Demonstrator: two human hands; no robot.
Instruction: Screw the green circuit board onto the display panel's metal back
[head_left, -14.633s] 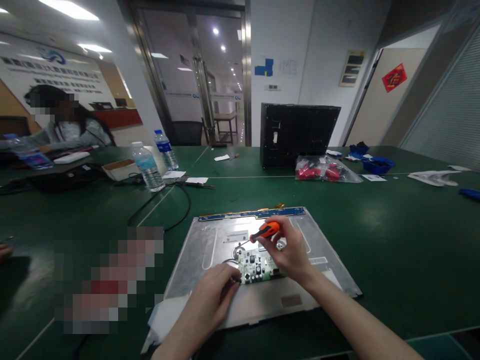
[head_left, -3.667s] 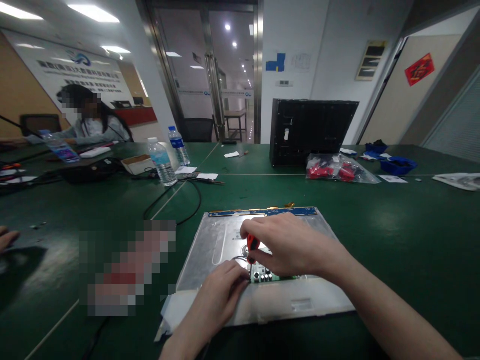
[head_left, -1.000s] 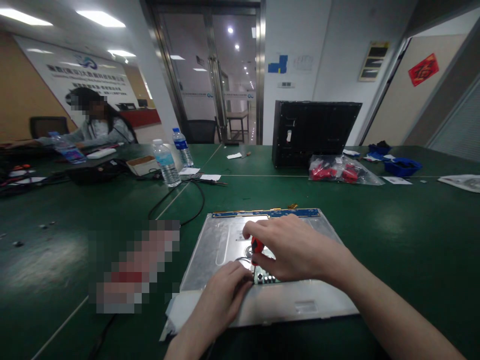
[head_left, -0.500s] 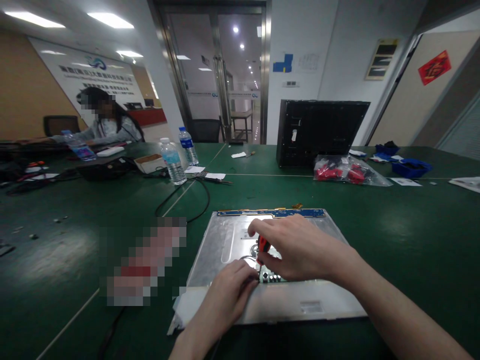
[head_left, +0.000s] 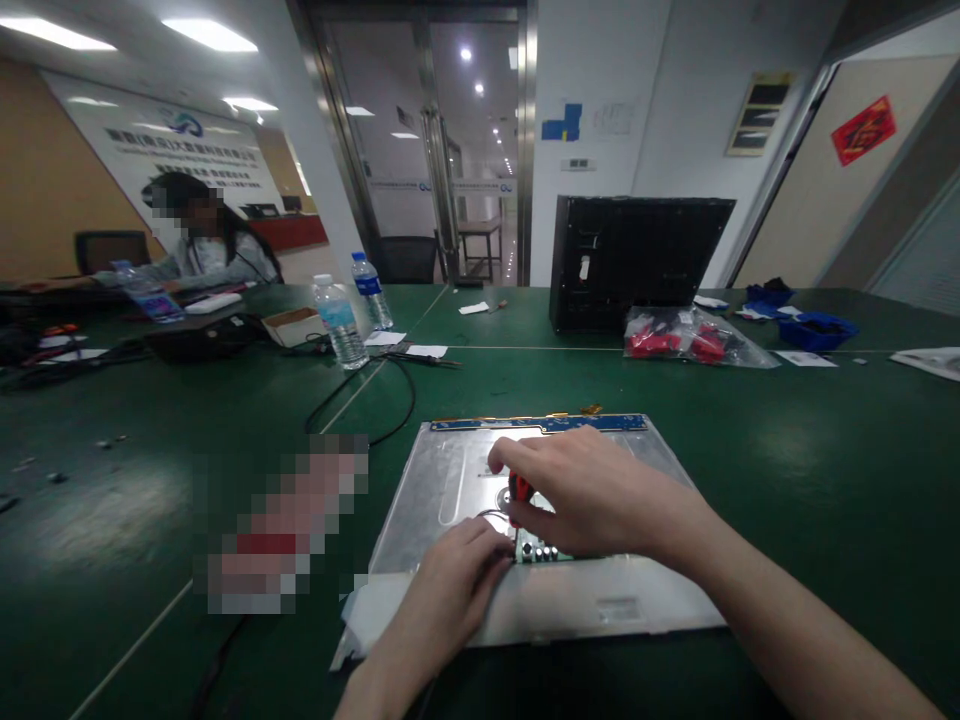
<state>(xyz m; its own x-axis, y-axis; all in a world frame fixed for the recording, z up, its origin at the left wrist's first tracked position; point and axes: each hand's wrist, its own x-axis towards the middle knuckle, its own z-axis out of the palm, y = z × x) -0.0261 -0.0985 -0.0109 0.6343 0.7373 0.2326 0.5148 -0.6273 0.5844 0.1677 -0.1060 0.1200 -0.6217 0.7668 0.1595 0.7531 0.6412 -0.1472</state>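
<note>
My right hand (head_left: 600, 490) is closed around a red-and-black screwdriver (head_left: 517, 487), held nearly upright with its shaft pointing down. Below it, a small green circuit board (head_left: 546, 552) with several round dark components lies on a silver metal panel (head_left: 420, 505). My left hand (head_left: 459, 572) rests on the panel, fingers pinched together beside the screwdriver's lower end; what they hold, if anything, is hidden. A thin dark wire (head_left: 491, 513) curves near the left fingertips. Along the panel's far edge runs a blue circuit strip (head_left: 540, 425).
On the green table (head_left: 480, 385), a black monitor-like casing (head_left: 637, 265) stands behind a plastic bag with red items (head_left: 697, 340). Two water bottles (head_left: 341, 325) and a black cable (head_left: 412, 400) are at left. A blurred-out reddish object (head_left: 285, 530) lies beside the panel. A person (head_left: 202, 240) sits far left.
The whole view has shifted slightly, moving everything a little left in the picture. Both hands keep their places on the panel, and the screwdriver stays in my right hand.
</note>
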